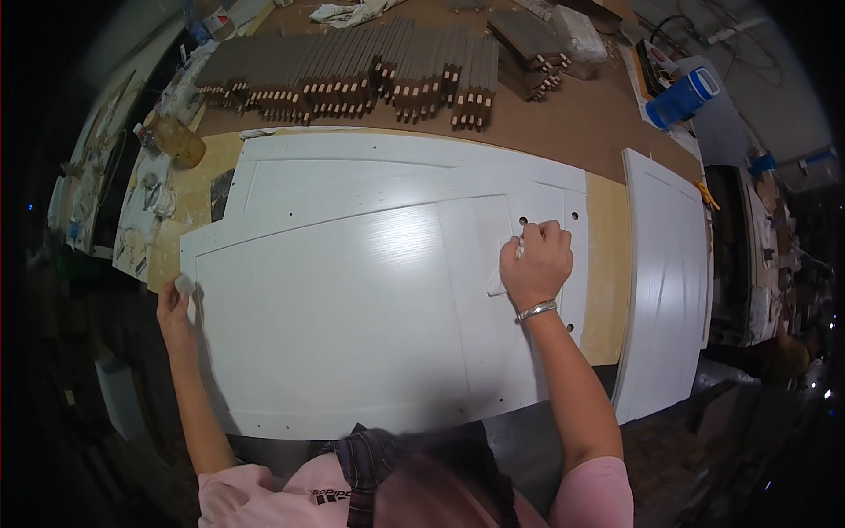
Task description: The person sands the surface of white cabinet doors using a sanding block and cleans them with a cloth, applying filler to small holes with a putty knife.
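Observation:
A large white panel [334, 308] with a recessed middle lies flat in front of me. My right hand [539, 264] is closed on a white cloth [496, 283] and presses it against the panel's right part, close to a few dark round holes. A metal bracelet circles that wrist. Over at the panel's left edge, my left hand [176, 310] pinches a small whitish block [184, 284]; whether it is a sponge or something harder I cannot tell. Behind the front panel, partly covered by it, lies a second white panel [343, 180].
Brown slats [352, 66] with pale end pegs lie in rows at the back. Another white panel [660, 290] leans at the right. A blue bottle [682, 99] stands at the back right, and a jar of brownish liquid [179, 141] at the left.

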Available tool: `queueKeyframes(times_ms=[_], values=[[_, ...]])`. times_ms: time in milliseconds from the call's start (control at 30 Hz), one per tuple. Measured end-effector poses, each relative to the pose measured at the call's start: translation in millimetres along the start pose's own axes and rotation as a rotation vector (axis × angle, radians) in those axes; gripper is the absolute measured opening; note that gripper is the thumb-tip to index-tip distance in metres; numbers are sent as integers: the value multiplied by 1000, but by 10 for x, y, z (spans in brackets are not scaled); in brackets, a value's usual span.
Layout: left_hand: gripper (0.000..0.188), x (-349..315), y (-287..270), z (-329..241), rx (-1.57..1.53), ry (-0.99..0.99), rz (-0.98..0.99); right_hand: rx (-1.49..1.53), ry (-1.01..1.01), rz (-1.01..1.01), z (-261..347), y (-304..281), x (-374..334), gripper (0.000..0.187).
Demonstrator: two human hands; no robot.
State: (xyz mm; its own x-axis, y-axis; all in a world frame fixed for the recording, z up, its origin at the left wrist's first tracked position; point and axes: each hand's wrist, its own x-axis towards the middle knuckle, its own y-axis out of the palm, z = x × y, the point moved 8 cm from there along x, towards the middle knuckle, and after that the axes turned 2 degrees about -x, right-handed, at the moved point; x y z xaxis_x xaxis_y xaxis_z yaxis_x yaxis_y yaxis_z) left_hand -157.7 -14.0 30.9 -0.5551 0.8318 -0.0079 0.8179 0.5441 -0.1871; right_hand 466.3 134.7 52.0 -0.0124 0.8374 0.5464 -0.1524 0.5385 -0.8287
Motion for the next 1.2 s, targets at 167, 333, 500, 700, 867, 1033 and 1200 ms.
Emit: queueKeyframes(times_ms=[167, 333, 500, 700, 867, 1033, 1200], values=[[39, -461, -478, 358, -102, -131, -103, 85, 85, 47, -88, 35, 0, 17], [30, -728, -813, 451, -175, -184, -117, 69, 190, 177, 26, 131, 149, 13], [32, -916, -740, 348, -292, -156, -83, 176, -51, 71, 276, 59, 270, 8], [35, -637, 332, -292, 45, 90, 41, 263, -29, 225, 460, -100, 73, 7], [37, -661, 2851, -808, 93, 228, 697, -90, 80, 115, -328, -295, -289, 10], [33, -770, 4361, -1164, 243, 564, 902, -13, 148, 28, -405, -345, -368, 11], [32, -839, 4724, -1183, 456, 916, 891, -7, 160, 18, -351, -328, -359, 12]])
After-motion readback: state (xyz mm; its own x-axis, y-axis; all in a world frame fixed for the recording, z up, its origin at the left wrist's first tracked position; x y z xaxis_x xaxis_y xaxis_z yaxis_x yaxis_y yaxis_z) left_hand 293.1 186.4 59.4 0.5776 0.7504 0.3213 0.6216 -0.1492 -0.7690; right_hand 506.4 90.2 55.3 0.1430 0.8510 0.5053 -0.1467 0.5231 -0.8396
